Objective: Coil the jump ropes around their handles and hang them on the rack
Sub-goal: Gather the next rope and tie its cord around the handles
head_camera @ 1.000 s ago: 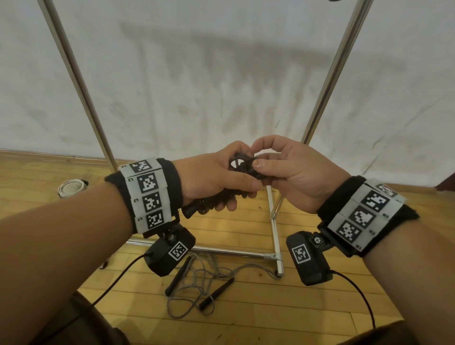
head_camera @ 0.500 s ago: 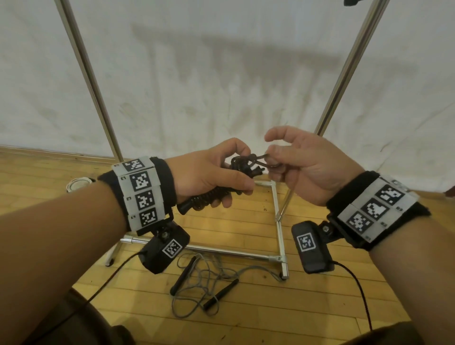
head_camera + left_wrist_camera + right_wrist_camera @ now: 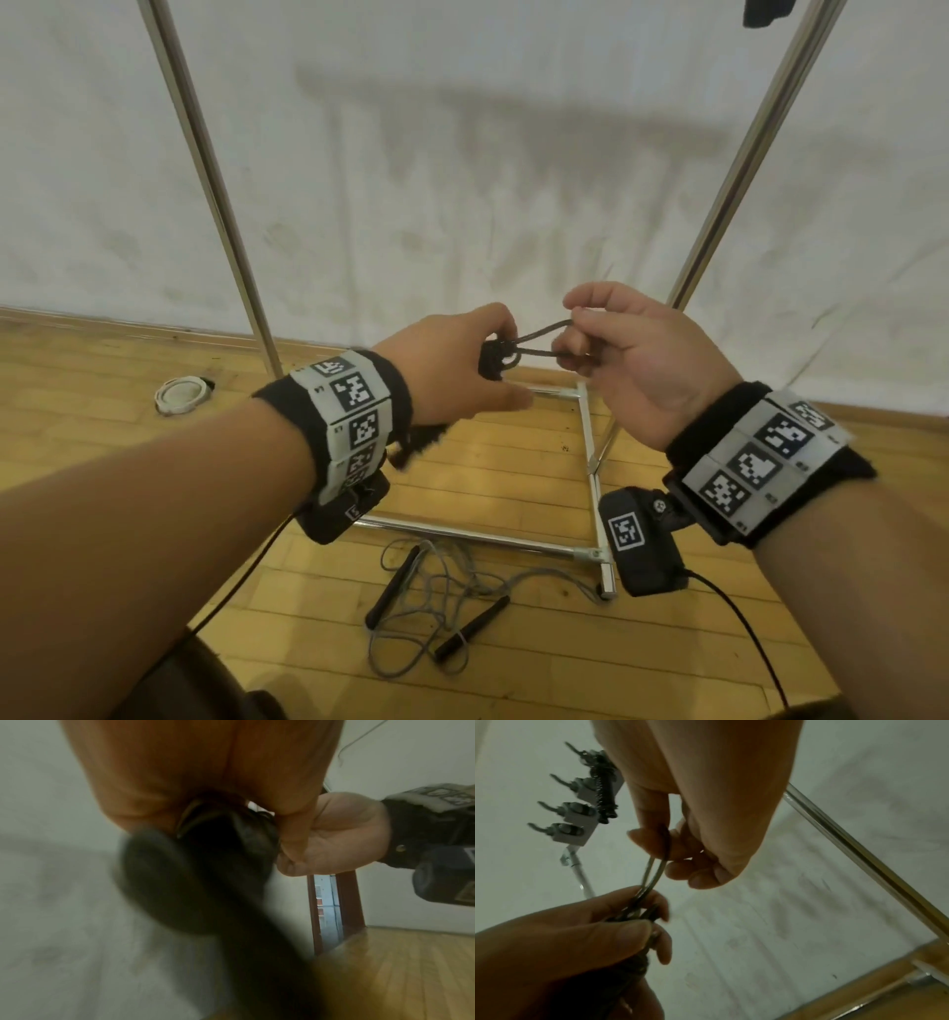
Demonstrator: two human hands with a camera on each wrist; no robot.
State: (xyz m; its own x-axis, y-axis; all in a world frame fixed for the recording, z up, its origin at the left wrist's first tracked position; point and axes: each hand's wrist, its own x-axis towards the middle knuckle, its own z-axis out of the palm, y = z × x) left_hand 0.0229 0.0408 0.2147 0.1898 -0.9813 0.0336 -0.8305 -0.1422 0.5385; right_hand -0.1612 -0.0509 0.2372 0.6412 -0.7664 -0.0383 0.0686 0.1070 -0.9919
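At chest height my left hand grips a black jump rope bundle, its cord coiled round the two handles. A short loop of cord sticks out of the bundle to the right. My right hand pinches the end of that loop between thumb and fingers. The right wrist view shows the loop stretched taut between both hands. The bundle is a dark blur in the left wrist view. A second rope, grey with black handles, lies tangled and loose on the floor below.
The metal rack has two slanting poles and a floor frame just beyond my hands. A row of hooks sits high on it, one carrying a dark coiled thing. A white round object lies on the wooden floor at left.
Both hands have risen a little. My right hand has drawn a loop of cord out of the bundle to the right; the gap between the hands has widened.
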